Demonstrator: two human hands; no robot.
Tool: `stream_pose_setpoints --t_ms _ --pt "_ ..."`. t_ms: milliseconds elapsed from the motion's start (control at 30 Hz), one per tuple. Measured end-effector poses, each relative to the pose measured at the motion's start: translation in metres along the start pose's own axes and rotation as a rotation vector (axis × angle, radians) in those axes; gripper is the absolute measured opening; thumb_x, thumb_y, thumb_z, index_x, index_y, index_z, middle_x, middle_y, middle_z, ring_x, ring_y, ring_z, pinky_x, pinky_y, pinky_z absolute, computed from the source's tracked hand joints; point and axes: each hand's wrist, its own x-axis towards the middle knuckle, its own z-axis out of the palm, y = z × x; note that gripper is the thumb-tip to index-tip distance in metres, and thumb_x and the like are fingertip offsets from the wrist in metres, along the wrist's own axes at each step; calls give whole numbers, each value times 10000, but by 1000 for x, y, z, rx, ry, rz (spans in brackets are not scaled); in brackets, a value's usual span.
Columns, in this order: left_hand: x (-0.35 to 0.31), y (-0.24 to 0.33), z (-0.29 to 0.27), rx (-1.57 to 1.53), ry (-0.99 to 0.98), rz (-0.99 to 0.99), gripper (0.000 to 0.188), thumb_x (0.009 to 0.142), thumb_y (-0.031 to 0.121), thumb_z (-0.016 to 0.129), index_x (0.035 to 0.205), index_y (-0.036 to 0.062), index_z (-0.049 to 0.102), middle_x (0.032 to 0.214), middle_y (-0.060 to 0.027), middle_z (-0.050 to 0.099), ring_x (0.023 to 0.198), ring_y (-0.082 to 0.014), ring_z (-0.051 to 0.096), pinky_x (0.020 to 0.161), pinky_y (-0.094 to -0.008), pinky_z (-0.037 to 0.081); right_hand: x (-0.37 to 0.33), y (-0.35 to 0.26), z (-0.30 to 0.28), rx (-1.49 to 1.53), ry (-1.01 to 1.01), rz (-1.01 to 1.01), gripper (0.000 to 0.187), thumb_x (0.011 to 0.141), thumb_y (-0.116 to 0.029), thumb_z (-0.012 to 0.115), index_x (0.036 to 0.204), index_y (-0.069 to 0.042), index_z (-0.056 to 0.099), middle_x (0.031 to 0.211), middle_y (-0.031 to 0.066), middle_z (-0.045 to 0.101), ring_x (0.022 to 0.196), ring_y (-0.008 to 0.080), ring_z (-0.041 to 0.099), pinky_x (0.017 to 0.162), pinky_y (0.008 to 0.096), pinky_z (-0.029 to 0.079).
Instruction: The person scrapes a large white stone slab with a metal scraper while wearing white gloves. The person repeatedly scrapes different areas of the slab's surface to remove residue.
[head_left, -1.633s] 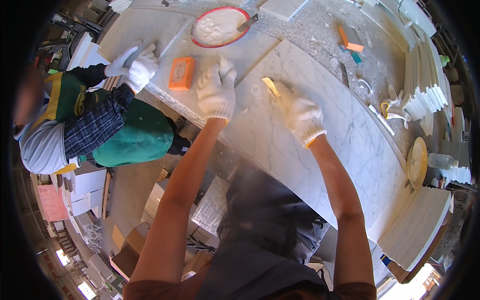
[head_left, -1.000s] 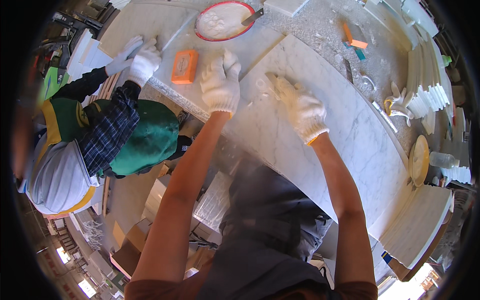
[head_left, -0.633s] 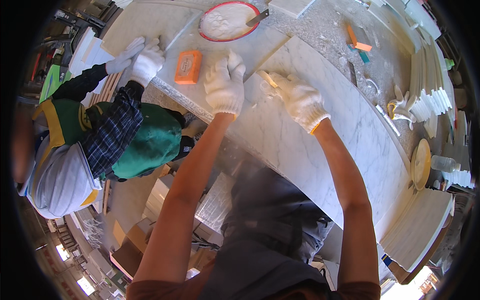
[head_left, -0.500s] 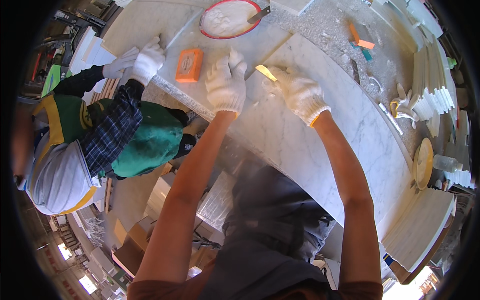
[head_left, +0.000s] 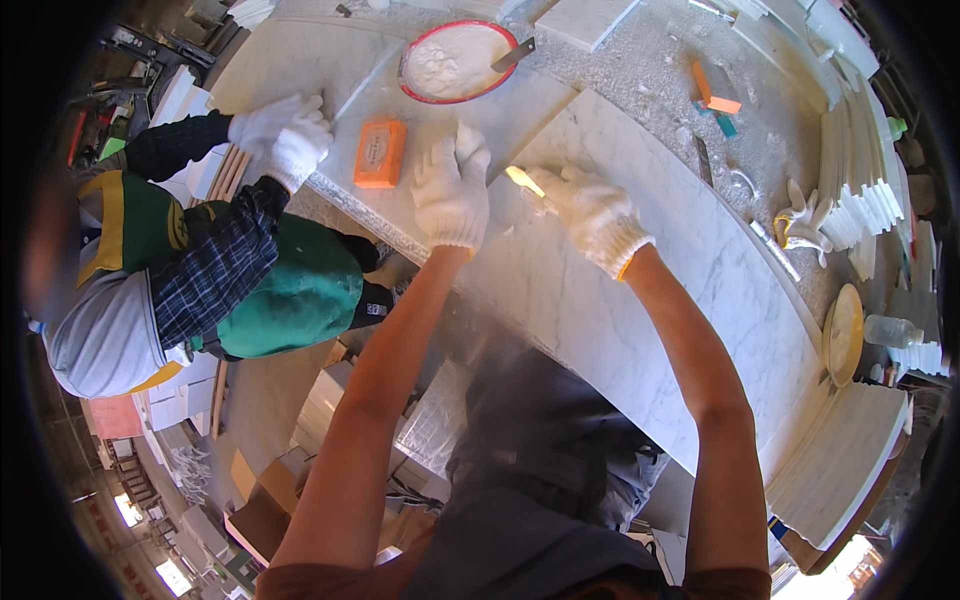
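My right hand (head_left: 597,208), in a white knit glove, grips a small scraper with a flat metal blade (head_left: 524,181) that shines yellow. The blade points left, low over the seam between two grey-veined marble slabs (head_left: 680,270). On the left slab is my left hand (head_left: 450,198), gloved too, its fingers bent and drawn together with one fingertip pointing away from me. Whether anything is in it is hidden. Left of that hand sits an orange box-shaped block (head_left: 380,154). Beyond both hands stands a red-rimmed bowl (head_left: 408,72) of white paste, with a metal spatula (head_left: 514,54) in it.
At the left a co-worker in a green apron (head_left: 290,300) holds both gloved hands (head_left: 292,145) together by the slab edge. Orange and teal blocks (head_left: 716,88), loose gloves (head_left: 803,220) and a yellow dish (head_left: 845,335) lie right. Stacked white tiles (head_left: 855,180) stand behind.
My right hand and the scraper have shifted slightly left and toward me. My left hand stays about where it was on the slab. The co-worker's hands have moved closer over each other.
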Motion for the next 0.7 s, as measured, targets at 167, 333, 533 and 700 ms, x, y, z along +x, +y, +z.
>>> stream_pose_setpoints --t_ms 167,333,533,700 --pt "1 -1 0 3 32 38 315 1008 225 781 1260 49 714 1158 -136 771 1123 -337 702 1005 -458 541 -2 -4 -11 125 -198 97 354 1120 -408 595 1401 -235 726 1417 112 684 1308 334 635 1112 426 504" --pt "0 0 -1 -23 25 -2 304 1008 216 776 1258 53 715 1161 -123 770 1122 -334 703 1018 -454 538 10 -7 -17 99 -174 187 357 1081 -350 647 1413 -240 724 1385 104 698 1261 334 663 1076 438 530" --pt "0 1 -3 22 6 -27 354 1002 220 785 1316 73 714 1206 -126 765 1171 -335 681 1060 -461 515 10 -6 -18 135 -133 27 396 1030 -365 699 1405 -238 730 1347 130 707 1228 351 683 1052 446 542" --pt "-2 1 -3 -6 -30 -53 392 1014 256 776 1361 87 706 1251 -129 758 1241 -337 648 1102 -463 491 6 1 -17 154 -127 132 314 1056 -335 687 1337 -222 770 1322 142 711 1227 339 684 1048 446 544"
